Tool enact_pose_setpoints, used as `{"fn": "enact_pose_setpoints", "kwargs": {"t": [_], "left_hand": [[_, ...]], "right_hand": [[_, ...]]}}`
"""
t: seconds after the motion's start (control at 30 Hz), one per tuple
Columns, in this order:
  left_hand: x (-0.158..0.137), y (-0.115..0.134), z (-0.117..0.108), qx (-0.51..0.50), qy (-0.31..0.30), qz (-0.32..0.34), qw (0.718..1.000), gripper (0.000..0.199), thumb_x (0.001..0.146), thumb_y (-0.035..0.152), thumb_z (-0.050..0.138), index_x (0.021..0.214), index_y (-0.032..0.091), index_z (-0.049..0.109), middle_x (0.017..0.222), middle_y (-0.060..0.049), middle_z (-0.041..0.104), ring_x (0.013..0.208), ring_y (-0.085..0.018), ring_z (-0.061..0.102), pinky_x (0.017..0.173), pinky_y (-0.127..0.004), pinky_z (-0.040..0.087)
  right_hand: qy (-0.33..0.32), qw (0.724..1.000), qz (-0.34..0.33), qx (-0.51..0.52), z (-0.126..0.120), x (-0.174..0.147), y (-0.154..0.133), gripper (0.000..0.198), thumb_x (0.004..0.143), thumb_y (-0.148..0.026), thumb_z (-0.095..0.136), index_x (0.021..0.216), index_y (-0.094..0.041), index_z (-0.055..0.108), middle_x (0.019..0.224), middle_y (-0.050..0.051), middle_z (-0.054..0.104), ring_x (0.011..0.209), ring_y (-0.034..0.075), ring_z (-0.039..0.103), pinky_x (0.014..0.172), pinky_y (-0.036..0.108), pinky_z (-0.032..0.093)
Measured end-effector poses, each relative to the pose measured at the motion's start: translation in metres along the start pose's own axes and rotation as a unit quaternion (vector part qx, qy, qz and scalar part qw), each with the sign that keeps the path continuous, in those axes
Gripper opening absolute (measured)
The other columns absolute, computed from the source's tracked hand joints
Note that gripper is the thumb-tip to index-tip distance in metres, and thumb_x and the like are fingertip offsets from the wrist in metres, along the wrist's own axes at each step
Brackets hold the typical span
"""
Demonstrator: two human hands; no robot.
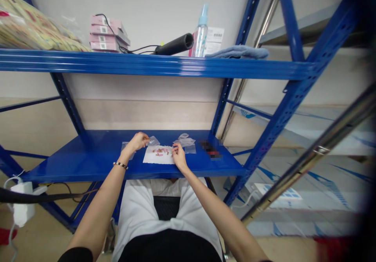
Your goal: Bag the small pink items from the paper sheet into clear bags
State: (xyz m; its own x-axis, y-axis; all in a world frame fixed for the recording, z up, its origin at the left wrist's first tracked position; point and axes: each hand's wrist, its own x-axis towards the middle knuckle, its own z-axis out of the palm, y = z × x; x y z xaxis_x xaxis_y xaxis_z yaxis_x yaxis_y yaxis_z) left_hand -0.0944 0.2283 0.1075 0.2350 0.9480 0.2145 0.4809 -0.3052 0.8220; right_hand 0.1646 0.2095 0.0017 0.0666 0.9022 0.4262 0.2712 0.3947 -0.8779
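Seated at a blue steel rack; both hands work on the lower blue metal shelf (88, 164). White rectangular paper sheet (159, 155) lies flat near the shelf's front edge, with a scatter of small pink and reddish pieces (160, 151) on its upper half, too small to identify. Left hand (138, 141), beaded bracelet on the wrist, sits just left of the sheet's top corner, fingers curled and pinched on the edge of a small clear plastic zip bag (153, 141) that rests at the sheet's upper left. Right hand (178, 155) is at the sheet's right edge, fingertips pinched together over the paper; cannot tell if anything is between them. The pieces lie between the two hands, nearer the right. Another flat clear bag (125, 147) sits partly under the left wrist. A loose pile of clear plastic bags (185, 142) lies just beyond the right hand, touching the sheet's top right corner. Upper shelf: stacked pink boxes (107, 35), black cylindrical handle with cord (176, 44), clear spray bottle with light blue cap (201, 33), folded blue cloth (237, 51).
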Motion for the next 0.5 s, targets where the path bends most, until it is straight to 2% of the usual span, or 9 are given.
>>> {"fn": "enact_pose_setpoints", "kwargs": {"t": [0.13, 0.3, 0.5], "left_hand": [[0.009, -0.001, -0.009, 0.046, -0.036, -0.006, 0.998, 0.017, 0.069, 0.028, 0.066, 0.062, 0.013, 0.065, 0.047, -0.002, 0.058, 0.044, -0.013, 0.050, 0.047, -0.022, 0.035], [0.018, -0.004, -0.008, 0.086, -0.089, -0.016, 0.992, 0.020, 0.068, 0.031, 0.064, 0.062, 0.013, 0.065, 0.050, -0.003, 0.060, 0.044, -0.013, 0.053, 0.047, -0.022, 0.038], [0.018, -0.004, 0.000, 0.134, -0.074, -0.011, 0.988, 0.023, 0.072, 0.032, 0.060, 0.062, 0.012, 0.066, 0.053, -0.005, 0.062, 0.046, -0.014, 0.053, 0.048, -0.024, 0.038]], "right_hand": [[0.003, 1.000, 0.000, -0.011, -0.001, -0.001, 0.002, 0.041, 0.067, -0.014, 0.043, 0.107, -0.018, 0.050, 0.077, 0.000, 0.054, 0.066, 0.016, 0.053, 0.061, 0.024, 0.043], [0.018, 1.000, -0.008, -0.024, 0.000, 0.002, 0.003, 0.034, 0.069, -0.017, 0.043, 0.101, -0.018, 0.053, 0.070, -0.002, 0.054, 0.063, 0.016, 0.054, 0.061, 0.024, 0.043], [0.026, 0.999, -0.017, -0.041, 0.000, -0.003, 0.000, 0.028, 0.073, -0.017, 0.044, 0.097, -0.019, 0.058, 0.070, 0.000, 0.058, 0.066, 0.017, 0.056, 0.063, 0.026, 0.045]]}}
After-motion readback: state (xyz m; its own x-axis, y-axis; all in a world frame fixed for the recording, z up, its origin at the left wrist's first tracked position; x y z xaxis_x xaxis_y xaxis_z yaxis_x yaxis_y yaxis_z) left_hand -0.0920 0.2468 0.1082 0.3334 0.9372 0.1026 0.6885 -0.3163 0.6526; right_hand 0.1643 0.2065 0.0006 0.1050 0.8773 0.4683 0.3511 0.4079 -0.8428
